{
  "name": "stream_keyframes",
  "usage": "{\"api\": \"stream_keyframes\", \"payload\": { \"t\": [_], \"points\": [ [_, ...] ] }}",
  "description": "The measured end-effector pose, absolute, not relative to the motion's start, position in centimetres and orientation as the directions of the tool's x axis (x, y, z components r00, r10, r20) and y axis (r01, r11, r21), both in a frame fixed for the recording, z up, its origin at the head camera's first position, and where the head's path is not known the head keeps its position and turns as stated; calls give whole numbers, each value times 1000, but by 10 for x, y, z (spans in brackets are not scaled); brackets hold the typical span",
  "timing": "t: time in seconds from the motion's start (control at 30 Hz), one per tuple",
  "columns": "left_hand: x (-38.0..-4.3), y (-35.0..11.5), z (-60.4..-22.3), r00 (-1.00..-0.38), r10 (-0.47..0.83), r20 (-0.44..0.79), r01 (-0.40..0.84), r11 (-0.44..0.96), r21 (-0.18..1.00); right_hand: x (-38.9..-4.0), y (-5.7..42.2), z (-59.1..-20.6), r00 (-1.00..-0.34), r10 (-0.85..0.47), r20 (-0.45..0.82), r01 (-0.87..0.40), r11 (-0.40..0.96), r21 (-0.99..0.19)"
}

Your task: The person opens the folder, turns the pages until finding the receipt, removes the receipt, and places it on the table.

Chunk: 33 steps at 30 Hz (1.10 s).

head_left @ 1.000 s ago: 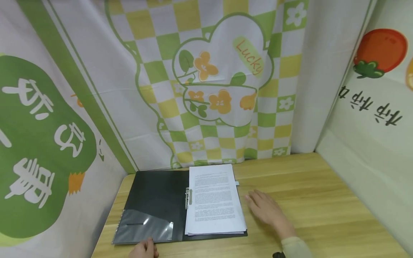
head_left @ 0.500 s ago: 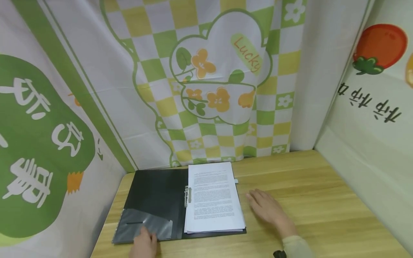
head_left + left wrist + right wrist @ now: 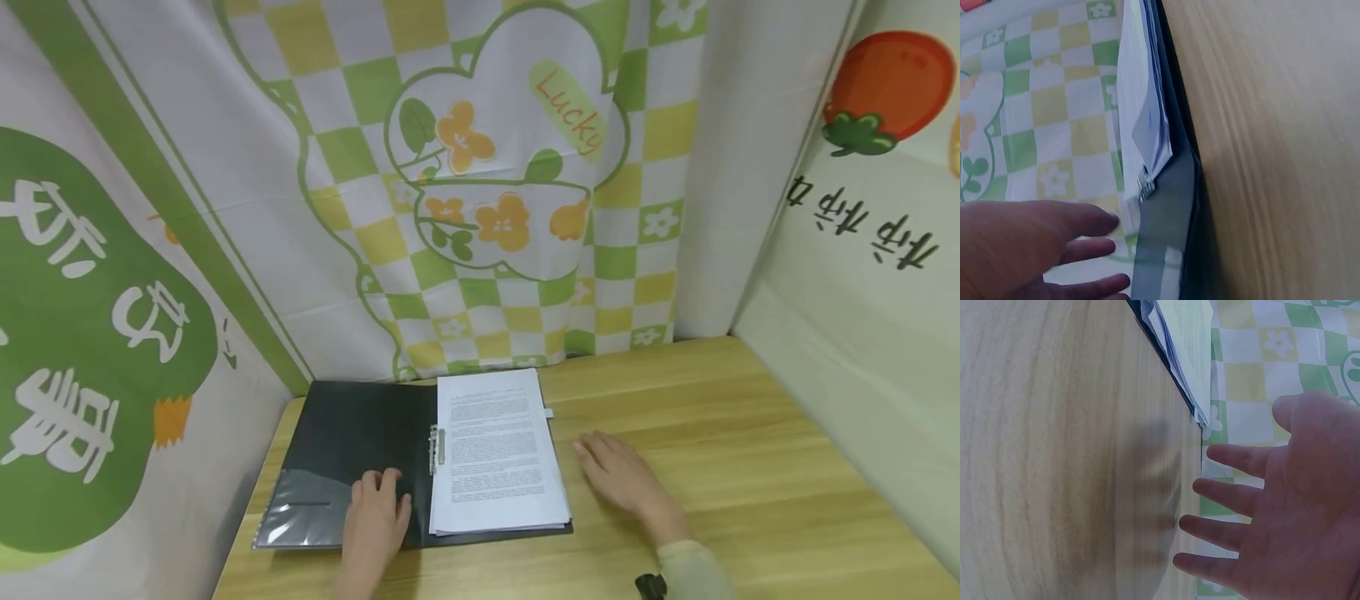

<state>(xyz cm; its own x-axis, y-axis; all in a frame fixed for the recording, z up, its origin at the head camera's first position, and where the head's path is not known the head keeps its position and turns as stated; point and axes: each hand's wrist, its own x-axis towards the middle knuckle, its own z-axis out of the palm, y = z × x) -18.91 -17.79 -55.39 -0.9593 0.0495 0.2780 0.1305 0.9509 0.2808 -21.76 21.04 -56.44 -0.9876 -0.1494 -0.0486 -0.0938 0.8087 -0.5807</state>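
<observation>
A black folder (image 3: 360, 425) lies open on the wooden table, a clear pocket (image 3: 300, 512) at the lower part of its left cover. Printed sheets (image 3: 491, 450) are stacked on its right side, beside a metal clip (image 3: 432, 450). My left hand (image 3: 377, 512) is over the left cover, at the right end of the pocket; in the left wrist view its fingers (image 3: 1094, 219) are spread and hold nothing. To the right of the sheets, my right hand (image 3: 622, 477) hovers just above the table, its fingers (image 3: 1229, 494) apart and holding nothing.
The wooden table (image 3: 750, 467) extends to the right of the folder. A checkered cloth (image 3: 502, 208) hangs behind it. Printed cloths also hang at the left (image 3: 67, 333) and right (image 3: 855, 350) sides. A small white tab (image 3: 549, 413) sticks out past the sheets' right edge.
My left hand has moved up and to the right from the folder's bottom edge to over the left cover. The right hand has hardly moved. The head view has shifted slightly.
</observation>
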Motion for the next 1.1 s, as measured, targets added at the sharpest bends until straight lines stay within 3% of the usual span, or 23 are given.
{"api": "stream_keyframes", "payload": {
  "t": [0.13,0.33,0.53,0.67,0.8,0.97,1.1],
  "points": [
    [-196,-157,-549,-938,185,293,265,928,261,-219,212,-563,-988,-152,-42,-99,809,-580],
    [-201,-111,-544,-833,463,303,533,819,213,-220,211,-554,-986,-162,-33,-112,797,-593],
    [-197,-64,-550,-778,602,182,628,761,164,-218,206,-551,-984,-177,12,-150,794,-588],
    [-194,-41,-559,-706,691,151,708,693,137,-218,205,-558,-977,-198,84,-210,802,-558],
    [-193,-27,-569,-657,739,152,754,648,110,-217,206,-560,-971,-202,127,-239,817,-525],
    [-195,-18,-578,-652,739,167,757,646,99,-212,206,-548,-977,-184,109,-214,826,-522],
    [-199,-16,-582,-628,737,249,771,633,73,-211,205,-537,-978,-169,121,-207,841,-500]
  ]
}}
